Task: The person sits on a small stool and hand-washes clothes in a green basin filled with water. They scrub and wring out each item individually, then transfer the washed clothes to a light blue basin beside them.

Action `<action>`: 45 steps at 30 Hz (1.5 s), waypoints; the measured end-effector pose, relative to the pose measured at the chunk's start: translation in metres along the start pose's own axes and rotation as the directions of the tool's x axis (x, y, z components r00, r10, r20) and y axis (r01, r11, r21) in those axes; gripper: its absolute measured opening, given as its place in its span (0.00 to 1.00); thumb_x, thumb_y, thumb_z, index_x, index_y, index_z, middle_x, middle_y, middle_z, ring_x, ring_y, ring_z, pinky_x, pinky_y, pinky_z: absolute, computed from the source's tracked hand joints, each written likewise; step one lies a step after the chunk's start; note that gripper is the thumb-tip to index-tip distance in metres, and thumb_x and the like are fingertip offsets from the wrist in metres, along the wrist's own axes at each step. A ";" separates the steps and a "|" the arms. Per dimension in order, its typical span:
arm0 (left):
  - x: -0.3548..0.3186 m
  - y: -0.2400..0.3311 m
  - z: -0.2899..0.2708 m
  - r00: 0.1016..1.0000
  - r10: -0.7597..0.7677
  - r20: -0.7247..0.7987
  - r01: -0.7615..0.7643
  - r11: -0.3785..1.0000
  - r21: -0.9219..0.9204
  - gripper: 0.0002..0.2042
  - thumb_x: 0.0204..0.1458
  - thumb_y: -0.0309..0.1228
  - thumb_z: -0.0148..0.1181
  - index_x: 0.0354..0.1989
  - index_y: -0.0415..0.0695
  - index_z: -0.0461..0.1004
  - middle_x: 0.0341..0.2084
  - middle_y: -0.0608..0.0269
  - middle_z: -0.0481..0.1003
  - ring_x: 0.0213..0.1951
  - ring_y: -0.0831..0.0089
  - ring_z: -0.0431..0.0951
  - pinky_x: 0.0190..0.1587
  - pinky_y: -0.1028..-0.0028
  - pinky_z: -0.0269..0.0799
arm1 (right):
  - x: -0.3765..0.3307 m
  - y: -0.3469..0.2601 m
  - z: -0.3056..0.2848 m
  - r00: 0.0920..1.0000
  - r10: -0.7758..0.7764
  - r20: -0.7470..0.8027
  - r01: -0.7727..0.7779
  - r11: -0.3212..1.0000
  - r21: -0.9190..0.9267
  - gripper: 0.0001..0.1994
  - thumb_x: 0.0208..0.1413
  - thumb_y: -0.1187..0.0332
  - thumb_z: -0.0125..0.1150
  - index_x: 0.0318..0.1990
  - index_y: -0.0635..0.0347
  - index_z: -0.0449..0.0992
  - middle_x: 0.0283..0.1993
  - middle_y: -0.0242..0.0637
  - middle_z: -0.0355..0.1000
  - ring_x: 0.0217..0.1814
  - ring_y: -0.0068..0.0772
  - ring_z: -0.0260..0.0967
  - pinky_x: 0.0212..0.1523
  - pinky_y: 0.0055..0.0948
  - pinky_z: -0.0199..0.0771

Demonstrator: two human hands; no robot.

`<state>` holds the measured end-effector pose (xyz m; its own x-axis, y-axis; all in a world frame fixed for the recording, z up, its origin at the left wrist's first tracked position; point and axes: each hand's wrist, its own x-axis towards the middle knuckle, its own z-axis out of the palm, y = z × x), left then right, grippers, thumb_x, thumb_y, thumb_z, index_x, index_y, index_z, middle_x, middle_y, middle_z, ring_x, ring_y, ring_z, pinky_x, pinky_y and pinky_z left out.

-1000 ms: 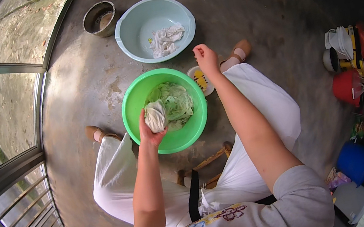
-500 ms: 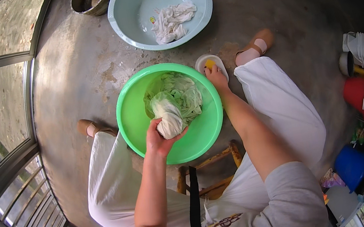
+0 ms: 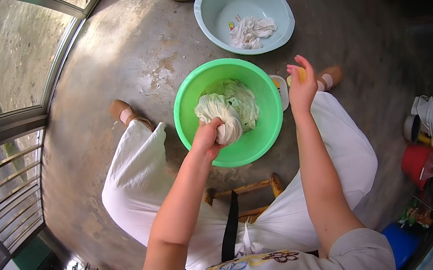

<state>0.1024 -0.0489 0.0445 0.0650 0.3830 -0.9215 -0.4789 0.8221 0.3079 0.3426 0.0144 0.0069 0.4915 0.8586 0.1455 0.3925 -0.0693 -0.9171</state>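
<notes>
Cloth (image 3: 217,116), wet and pale, sits bunched in your left hand (image 3: 206,136) over the green bowl (image 3: 263,141). From the head view, your left fingers are wrapped tight around the lower end of the bundle, and more cloth lies in the bowl under it. Keep that hand low over the bowl so drips fall inside, not on your white trousers (image 3: 132,177).

Your right hand (image 3: 300,86) is up beside the bowl's right rim, pinching a small yellow soap piece (image 3: 301,72) with the other fingers spread out. A little white dish (image 3: 280,91) sits just under it on the floor. Hold the soap firmly; it is likely slippery. Rub it on the part of the cloth that sticks up above your fist.

The blue bowl (image 3: 215,26) farther away holds a white cloth (image 3: 251,32).
</notes>
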 end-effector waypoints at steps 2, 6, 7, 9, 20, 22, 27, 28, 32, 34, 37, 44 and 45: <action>-0.013 0.004 -0.003 0.993 0.039 0.115 -0.033 0.998 -0.052 0.24 0.50 0.22 0.47 0.59 0.46 0.58 0.49 0.57 0.68 0.47 0.62 0.74 0.43 0.60 0.75 | -0.027 -0.051 0.010 0.969 -0.092 0.228 0.074 0.994 0.085 0.14 0.55 0.81 0.50 0.49 0.62 0.70 0.45 0.40 0.74 0.43 0.33 0.75 0.45 0.29 0.73; -0.029 0.011 -0.021 0.939 0.065 0.339 -0.003 0.983 -0.181 0.20 0.57 0.33 0.40 0.59 0.50 0.59 0.53 0.60 0.67 0.51 0.63 0.71 0.51 0.51 0.67 | -0.104 -0.123 0.016 0.622 -0.382 0.683 0.294 0.923 0.248 0.18 0.57 0.75 0.50 0.55 0.62 0.68 0.54 0.43 0.69 0.59 0.40 0.66 0.58 0.36 0.65; -0.030 0.012 -0.027 0.914 0.063 0.401 0.041 0.969 -0.244 0.20 0.58 0.35 0.38 0.60 0.52 0.59 0.55 0.60 0.66 0.52 0.63 0.71 0.54 0.48 0.65 | -0.113 -0.136 0.015 0.553 -0.435 0.710 0.427 0.880 0.206 0.18 0.57 0.73 0.49 0.56 0.61 0.68 0.57 0.43 0.67 0.62 0.41 0.62 0.61 0.39 0.58; -0.083 0.026 -0.003 0.966 0.045 0.255 -0.012 0.992 -0.130 0.21 0.61 0.47 0.35 0.59 0.55 0.61 0.55 0.64 0.66 0.55 0.65 0.69 0.57 0.53 0.61 | -0.121 -0.152 0.013 0.402 -0.488 0.775 0.663 0.738 0.121 0.19 0.59 0.69 0.47 0.57 0.61 0.67 0.62 0.43 0.62 0.69 0.41 0.52 0.68 0.46 0.44; -0.033 0.004 -0.029 0.935 0.223 0.277 -0.164 0.961 -0.221 0.21 0.63 0.44 0.38 0.60 0.47 0.61 0.53 0.63 0.69 0.51 0.71 0.72 0.52 0.67 0.68 | -0.147 -0.094 0.088 0.675 -0.095 0.731 0.343 0.918 -0.197 0.27 0.64 0.52 0.34 0.63 0.59 0.60 0.69 0.43 0.50 0.74 0.45 0.38 0.70 0.47 0.26; -0.020 0.001 -0.035 0.925 0.247 0.287 -0.187 0.957 -0.221 0.21 0.63 0.44 0.38 0.60 0.47 0.61 0.52 0.63 0.70 0.50 0.71 0.73 0.52 0.67 0.68 | -0.153 -0.093 0.083 0.623 -0.215 0.752 0.421 0.903 -0.090 0.30 0.63 0.49 0.35 0.65 0.61 0.55 0.71 0.45 0.44 0.74 0.48 0.34 0.70 0.46 0.24; -0.034 0.003 -0.025 0.946 0.147 0.290 -0.126 0.988 -0.092 0.21 0.61 0.40 0.44 0.57 0.40 0.63 0.49 0.57 0.72 0.47 0.68 0.75 0.50 0.68 0.71 | -0.080 -0.051 0.081 0.670 0.311 0.674 0.018 0.901 -0.433 0.32 0.63 0.45 0.36 0.64 0.63 0.56 0.70 0.50 0.47 0.74 0.43 0.36 0.70 0.45 0.31; -0.033 0.004 -0.023 0.942 0.127 0.310 -0.105 0.991 -0.087 0.21 0.61 0.39 0.46 0.56 0.38 0.63 0.49 0.55 0.72 0.47 0.67 0.75 0.50 0.68 0.72 | -0.075 -0.035 0.079 0.663 0.348 0.663 -0.205 0.936 -0.287 0.32 0.62 0.45 0.37 0.64 0.62 0.57 0.69 0.48 0.49 0.73 0.42 0.41 0.70 0.44 0.36; -0.041 0.016 -0.028 0.879 0.105 0.465 -0.013 0.980 -0.198 0.22 0.59 0.39 0.49 0.58 0.38 0.62 0.51 0.54 0.70 0.49 0.66 0.74 0.52 0.68 0.71 | -0.056 -0.056 0.065 0.273 0.544 0.794 -0.923 0.381 0.056 0.30 0.61 0.45 0.43 0.61 0.59 0.61 0.62 0.43 0.60 0.65 0.38 0.57 0.64 0.39 0.56; -0.043 0.020 -0.030 0.846 0.085 0.526 -0.037 0.994 -0.100 0.23 0.58 0.38 0.52 0.58 0.38 0.61 0.52 0.54 0.69 0.50 0.66 0.73 0.52 0.68 0.71 | -0.046 -0.047 0.054 0.046 0.437 0.898 -0.994 0.111 -0.003 0.24 0.60 0.51 0.52 0.56 0.60 0.66 0.53 0.42 0.68 0.55 0.36 0.68 0.54 0.37 0.70; -0.035 0.021 -0.043 0.855 0.041 0.517 -0.039 0.999 -0.015 0.24 0.57 0.36 0.55 0.60 0.41 0.60 0.54 0.57 0.68 0.51 0.65 0.73 0.51 0.62 0.73 | -0.041 -0.054 0.052 0.268 0.383 0.884 -0.883 0.464 0.067 0.20 0.59 0.58 0.56 0.52 0.62 0.67 0.50 0.42 0.69 0.54 0.35 0.68 0.53 0.35 0.71; -0.011 0.015 -0.056 0.940 0.057 0.336 0.018 0.976 -0.216 0.27 0.56 0.40 0.55 0.62 0.49 0.56 0.57 0.58 0.63 0.54 0.61 0.70 0.52 0.53 0.71 | -0.066 -0.016 0.077 0.595 0.575 0.561 -0.778 0.586 0.226 0.20 0.61 0.59 0.54 0.51 0.68 0.66 0.51 0.43 0.67 0.50 0.30 0.66 0.50 0.29 0.67; -0.008 0.014 -0.058 0.953 0.102 0.284 -0.031 0.968 -0.247 0.27 0.56 0.41 0.55 0.62 0.48 0.56 0.58 0.58 0.62 0.55 0.60 0.68 0.54 0.52 0.69 | -0.066 -0.022 0.079 0.592 0.593 0.546 -0.792 0.552 0.260 0.21 0.61 0.58 0.54 0.51 0.68 0.66 0.51 0.43 0.67 0.50 0.30 0.66 0.49 0.29 0.68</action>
<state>0.0444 -0.0647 0.0424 0.2612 0.5688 -0.7799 -0.6822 0.6804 0.2678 0.2404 -0.0006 -0.0116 0.0996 0.7448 -0.6599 -0.3747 -0.5863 -0.7182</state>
